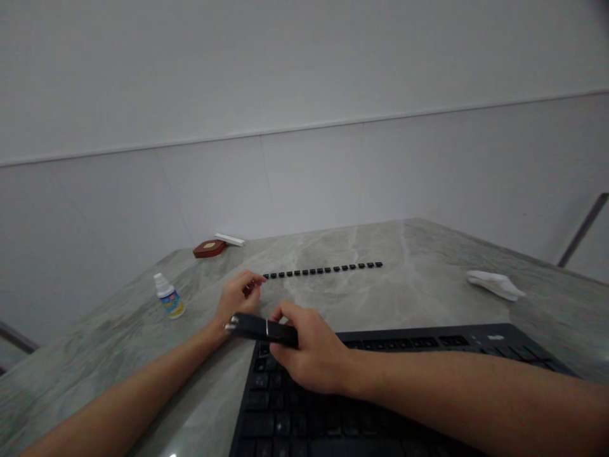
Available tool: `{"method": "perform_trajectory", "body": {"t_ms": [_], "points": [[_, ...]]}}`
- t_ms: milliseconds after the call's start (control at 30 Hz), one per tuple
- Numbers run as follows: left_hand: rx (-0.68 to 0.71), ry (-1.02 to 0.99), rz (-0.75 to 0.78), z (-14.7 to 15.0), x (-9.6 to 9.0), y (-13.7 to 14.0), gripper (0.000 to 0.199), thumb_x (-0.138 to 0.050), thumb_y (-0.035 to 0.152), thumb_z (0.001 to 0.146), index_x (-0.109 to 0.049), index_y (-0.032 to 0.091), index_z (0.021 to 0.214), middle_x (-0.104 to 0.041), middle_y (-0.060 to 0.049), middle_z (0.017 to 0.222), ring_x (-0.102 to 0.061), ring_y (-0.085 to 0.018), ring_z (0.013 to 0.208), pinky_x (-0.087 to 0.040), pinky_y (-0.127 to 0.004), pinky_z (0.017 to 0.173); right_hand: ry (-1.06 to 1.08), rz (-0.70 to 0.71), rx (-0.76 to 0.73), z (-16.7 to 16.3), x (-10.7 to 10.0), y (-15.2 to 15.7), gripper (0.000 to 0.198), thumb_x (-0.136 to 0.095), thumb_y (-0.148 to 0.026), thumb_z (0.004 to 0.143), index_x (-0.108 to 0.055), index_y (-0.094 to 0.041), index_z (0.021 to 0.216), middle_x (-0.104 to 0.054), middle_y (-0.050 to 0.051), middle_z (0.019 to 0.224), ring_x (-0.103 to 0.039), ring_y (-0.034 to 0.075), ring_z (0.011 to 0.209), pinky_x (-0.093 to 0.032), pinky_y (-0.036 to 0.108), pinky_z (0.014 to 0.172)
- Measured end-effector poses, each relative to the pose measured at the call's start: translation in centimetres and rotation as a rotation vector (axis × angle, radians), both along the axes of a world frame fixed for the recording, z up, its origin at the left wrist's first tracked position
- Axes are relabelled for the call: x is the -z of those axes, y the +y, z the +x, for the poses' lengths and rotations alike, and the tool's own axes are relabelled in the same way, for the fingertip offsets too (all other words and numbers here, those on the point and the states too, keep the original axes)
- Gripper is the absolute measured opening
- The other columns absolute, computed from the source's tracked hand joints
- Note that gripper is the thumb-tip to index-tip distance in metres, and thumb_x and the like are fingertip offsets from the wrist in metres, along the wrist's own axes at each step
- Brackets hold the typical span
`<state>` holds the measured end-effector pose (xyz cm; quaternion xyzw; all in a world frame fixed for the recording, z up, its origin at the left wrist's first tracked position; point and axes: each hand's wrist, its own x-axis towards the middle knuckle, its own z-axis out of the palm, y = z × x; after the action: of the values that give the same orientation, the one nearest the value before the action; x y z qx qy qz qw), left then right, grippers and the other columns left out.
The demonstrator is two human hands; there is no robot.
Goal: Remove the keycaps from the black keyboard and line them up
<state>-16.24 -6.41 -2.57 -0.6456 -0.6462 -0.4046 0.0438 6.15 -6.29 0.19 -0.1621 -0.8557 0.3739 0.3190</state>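
Note:
A line of small black keycaps [313,271] runs across the grey marbled table. My left hand [240,293] rests at the left end of that line, thumb and fingers pinched at the endmost keycap. In my right hand [311,346] is a black stick-shaped tool [257,327] with a metal tip pointing left; its exact kind is unclear. That hand is above the upper left part of a black keyboard [285,419]. My right forearm covers much of the keyboard. Along its top edge, dark recesses show in the key row.
A small white bottle [169,297] with a blue and yellow label stands at the left. Farther back lie a reddish-brown case [209,248] and a white bar [229,239]. A crumpled white cloth or tissue [495,284] lies at the right. Behind the table [419,285] rises a pale wall.

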Motion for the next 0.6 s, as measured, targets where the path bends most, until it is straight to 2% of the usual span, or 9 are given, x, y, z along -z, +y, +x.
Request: {"method": "perform_trajectory", "body": {"t_ms": [67, 100, 200, 267, 333, 400, 533, 600], "points": [[0.151, -0.170, -0.110, 1.9, -0.1, -1.5, 0.016, -0.054, 0.022, 0.083, -0.065, 0.017, 0.092, -0.066, -0.003, 0.084, -0.061, -0.017, 0.074, -0.048, -0.027, 0.068, 0.018, -0.149, 0.031, -0.2, -0.8, 0.5, 0.016, -0.057, -0.011, 0.066, -0.054, -0.018, 0.080, -0.052, -0.004, 0.065, -0.049, 0.011, 0.060, -0.036, 0.022, 0.056], [0.201, -0.251, -0.136, 2.8, -0.1, -2.3, 0.014, -0.054, 0.025, 0.083, -0.065, 0.016, 0.087, -0.066, -0.003, 0.081, -0.061, -0.018, 0.073, -0.049, -0.027, 0.067, 0.010, -0.195, 0.019, -0.2, -1.1, 0.7, 0.016, -0.057, -0.009, 0.065, -0.054, -0.017, 0.078, -0.053, -0.003, 0.067, -0.049, 0.011, 0.063, -0.036, 0.023, 0.058], [0.355, -0.329, -0.212, 4.9, -0.2, -4.6, 0.020, -0.051, 0.028, 0.088, -0.065, 0.015, 0.082, -0.067, -0.004, 0.080, -0.062, -0.020, 0.079, -0.049, -0.030, 0.073, -0.075, -0.209, -0.034, 0.5, -1.3, 1.1, 0.012, -0.056, -0.008, 0.065, -0.055, -0.017, 0.074, -0.054, -0.002, 0.069, -0.050, 0.012, 0.066, -0.036, 0.024, 0.059], [0.460, -0.258, -0.261, 5.3, -0.3, -5.5, 0.017, -0.053, 0.025, 0.086, -0.066, 0.016, 0.083, -0.067, -0.004, 0.082, -0.061, -0.020, 0.082, -0.048, -0.031, 0.079, -0.106, -0.120, -0.040, 1.2, -0.8, 1.2, 0.008, -0.056, -0.010, 0.068, -0.051, -0.017, 0.070, -0.053, -0.002, 0.066, -0.049, 0.012, 0.064, -0.034, 0.024, 0.057], [0.549, -0.275, -0.304, 5.2, -0.4, -5.6, 0.017, -0.052, 0.023, 0.085, -0.067, 0.016, 0.084, -0.067, -0.004, 0.083, -0.060, -0.019, 0.080, -0.047, -0.030, 0.076, -0.110, -0.021, -0.090, 1.8, 0.0, 1.2, 0.008, -0.055, -0.011, 0.069, -0.050, -0.018, 0.071, -0.051, -0.003, 0.064, -0.047, 0.012, 0.060, -0.032, 0.023, 0.055], [0.620, -0.360, -0.386, 4.6, -0.3, -5.1, 0.020, -0.049, 0.019, 0.084, -0.069, 0.015, 0.082, -0.067, -0.005, 0.085, -0.060, -0.019, 0.081, -0.046, -0.029, 0.076, -0.131, 0.100, -0.186, 2.2, 0.7, 1.1, 0.012, -0.054, -0.011, 0.069, -0.052, -0.018, 0.078, -0.052, -0.003, 0.064, -0.045, 0.011, 0.057, -0.031, 0.023, 0.054], [0.597, -0.568, -0.467, 3.4, -0.2, -3.7, 0.015, -0.058, 0.014, 0.074, -0.070, 0.014, 0.083, -0.065, -0.004, 0.077, -0.059, -0.017, 0.074, -0.046, -0.028, 0.071, -0.246, 0.362, -0.285, 2.3, 1.1, 0.9, 0.028, -0.053, -0.009, 0.064, -0.054, -0.019, 0.090, -0.057, -0.001, 0.067, -0.048, 0.014, 0.057, -0.030, 0.024, 0.052], [0.721, -0.571, -0.540, 2.9, -0.6, -3.5, 0.022, -0.062, 0.017, 0.074, -0.070, 0.015, 0.094, -0.066, -0.005, 0.088, -0.060, -0.019, 0.083, -0.046, -0.031, 0.077, -0.281, 0.444, -0.321, 2.3, 1.0, 0.8, 0.031, -0.053, -0.010, 0.063, -0.055, -0.019, 0.093, -0.061, 0.001, 0.071, -0.052, 0.016, 0.060, -0.032, 0.025, 0.053]]}}
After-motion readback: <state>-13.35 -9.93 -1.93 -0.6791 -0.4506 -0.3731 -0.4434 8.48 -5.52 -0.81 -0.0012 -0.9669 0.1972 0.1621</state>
